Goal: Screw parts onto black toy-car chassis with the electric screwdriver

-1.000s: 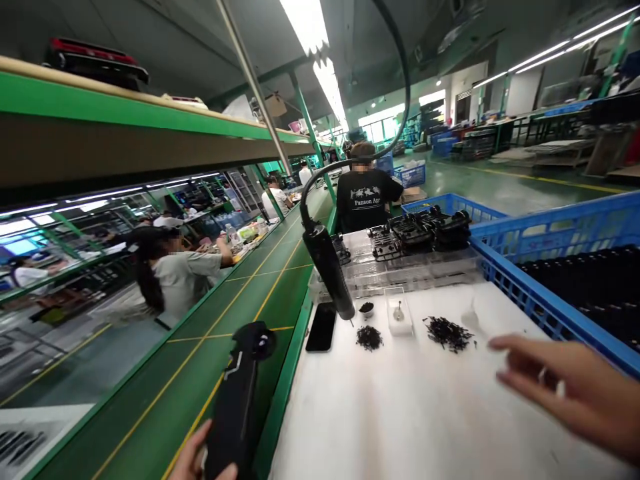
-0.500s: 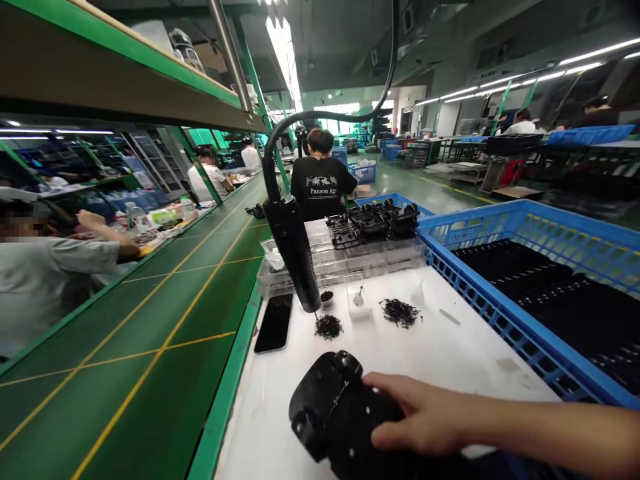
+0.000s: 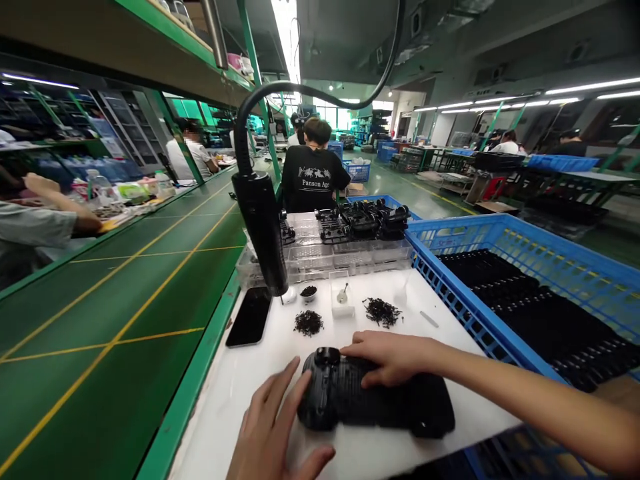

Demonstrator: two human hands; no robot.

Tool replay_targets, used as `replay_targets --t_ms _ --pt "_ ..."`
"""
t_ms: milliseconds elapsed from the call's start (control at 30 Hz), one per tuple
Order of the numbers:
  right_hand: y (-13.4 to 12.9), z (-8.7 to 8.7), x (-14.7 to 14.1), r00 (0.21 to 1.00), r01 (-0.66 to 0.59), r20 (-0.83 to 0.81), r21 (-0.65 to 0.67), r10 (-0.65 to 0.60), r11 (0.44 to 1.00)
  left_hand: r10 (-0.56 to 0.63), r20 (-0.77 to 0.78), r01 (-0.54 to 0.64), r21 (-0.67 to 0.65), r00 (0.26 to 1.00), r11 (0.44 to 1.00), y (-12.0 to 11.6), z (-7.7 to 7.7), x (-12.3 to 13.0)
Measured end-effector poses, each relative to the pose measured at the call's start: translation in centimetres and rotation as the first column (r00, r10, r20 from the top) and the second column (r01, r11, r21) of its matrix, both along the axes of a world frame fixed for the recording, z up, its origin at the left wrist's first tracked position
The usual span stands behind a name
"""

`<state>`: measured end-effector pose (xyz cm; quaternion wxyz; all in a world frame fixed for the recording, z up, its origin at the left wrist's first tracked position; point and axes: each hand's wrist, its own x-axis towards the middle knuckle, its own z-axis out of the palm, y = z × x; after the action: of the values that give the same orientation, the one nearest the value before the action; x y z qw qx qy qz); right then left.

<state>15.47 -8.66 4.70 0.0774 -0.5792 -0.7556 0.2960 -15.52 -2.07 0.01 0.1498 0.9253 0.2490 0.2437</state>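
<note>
A black plastic car chassis lies across the white work surface, wheels at both ends. My right hand grips its upper edge, thumb on top of it. At the chassis's left end my left hand is spread, fingers apart, holding nothing. Above the surface hangs a black electric screwdriver on a thick cable. Two piles of small black screws, a left one and a right one, lie beyond the chassis, with a small cup of black parts and a clear square dish nearby.
A black phone lies at the left edge, beside the green conveyor. Clear trays carry more chassis at the back. A blue crate of black parts stands right. A person in a black shirt sits ahead.
My left hand has come into view at the lower left. The chassis has turned from a slant to lying nearly crosswise, with my right hand still on it. The camera view has shifted.
</note>
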Motion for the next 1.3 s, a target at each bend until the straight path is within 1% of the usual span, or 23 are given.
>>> replay_targets --t_ms 33,67,133,200,267,300,367,400,433,533,633,733,833,900,967,1033,1100,1200,1267,1300 --pt "0.4 0.5 0.2 1.000 0.005 0.025 -0.008 -0.005 1.000 -0.035 -0.041 0.036 0.016 0.999 0.999 1.0 0.2 0.7" --pt "0.9 1.0 0.6 0.998 0.036 0.045 -0.011 -0.036 0.999 -0.067 -0.086 0.067 -0.004 0.994 0.998 1.8 0.3 1.4" --pt "1.5 2.1 2.2 0.987 0.145 0.073 -0.012 -0.143 0.989 -0.149 -0.124 0.143 -0.057 0.981 0.988 2.9 0.1 2.7" --pt "1.5 3.0 4.4 0.959 0.269 0.091 -0.003 -0.267 0.963 -0.207 -0.109 0.196 -0.100 0.972 0.975 3.3 -0.4 3.5" --pt "1.0 3.3 6.5 0.910 0.398 0.097 0.057 -0.402 0.915 -0.219 -0.057 0.211 -0.118 0.974 0.970 3.5 -0.9 3.9" --pt "0.7 3.1 7.3 0.877 0.463 0.092 0.103 -0.472 0.880 -0.217 -0.032 0.212 -0.122 0.976 0.970 3.5 -1.2 4.0" --pt "0.1 2.2 7.7 0.811 0.559 0.075 0.196 -0.580 0.806 -0.210 -0.007 0.208 -0.130 0.978 0.969 3.5 -1.5 4.0" --pt "0.0 1.5 7.5 0.792 0.579 0.068 0.230 -0.607 0.782 -0.207 -0.004 0.205 -0.135 0.978 0.969 3.6 -1.6 4.0" --pt "0.0 0.6 7.1 0.787 0.583 0.064 0.251 -0.614 0.773 -0.201 -0.004 0.199 -0.142 0.979 0.970 3.6 -1.7 3.9" --pt "0.5 -1.7 5.6 0.814 0.543 0.062 0.276 -0.578 0.793 -0.185 -0.007 0.181 -0.171 0.983 0.969 3.6 -1.7 4.0" --pt "1.2 -3.0 5.0 0.839 0.506 0.057 0.286 -0.541 0.814 -0.173 -0.016 0.166 -0.210 0.985 0.964 3.5 -1.6 4.2" --pt "1.4 -3.5 5.1 0.854 0.485 0.043 0.296 -0.519 0.823 -0.173 -0.004 0.168 -0.240 0.985 0.956 3.2 -1.5 4.1" --pt "1.0 -3.7 5.4 0.865 0.474 0.008 0.315 -0.502 0.822 -0.175 0.003 0.168 -0.292 0.985 0.941 3.2 -1.2 3.4" --pt "0.5 -3.7 5.5 0.874 0.471 -0.040 0.324 -0.485 0.821 -0.188 0.026 0.185 -0.352 0.982 0.917 3.5 -0.9 2.7" --pt "-0.1 -3.3 5.2 0.885 0.461 -0.099 0.324 -0.455 0.826 -0.188 0.080 0.204 -0.376 0.979 0.904 3.7 -0.2 2.6" --pt "-0.6 -2.6 4.4 0.900 0.435 -0.191 0.313 -0.392 0.844 -0.159 0.124 0.192 -0.333 0.979 0.923 3.7 0.7 3.3" --pt "-1.0 -1.8 3.3 0.891 0.399 -0.345 0.282 -0.296 0.873 -0.122 0.133 0.152 -0.240 0.984 0.959 3.1 1.8 4.8" --pt "-1.1 -0.9 1.3 0.808 0.338 -0.565 0.211 -0.168 0.917 -0.149 0.122 0.152 -0.018 0.981 0.988 1.7 3.2 7.6" --pt "-1.1 -0.6 0.4 0.764 0.307 -0.630 0.162 -0.141 0.938 -0.152 0.116 0.139 0.110 0.982 0.984 0.8 3.9 8.8" --pt "-1.0 -0.6 0.0 0.747 0.298 -0.650 0.141 -0.139 0.944 -0.151 0.121 0.132 0.151 0.981 0.980 0.5 4.2 9.2"
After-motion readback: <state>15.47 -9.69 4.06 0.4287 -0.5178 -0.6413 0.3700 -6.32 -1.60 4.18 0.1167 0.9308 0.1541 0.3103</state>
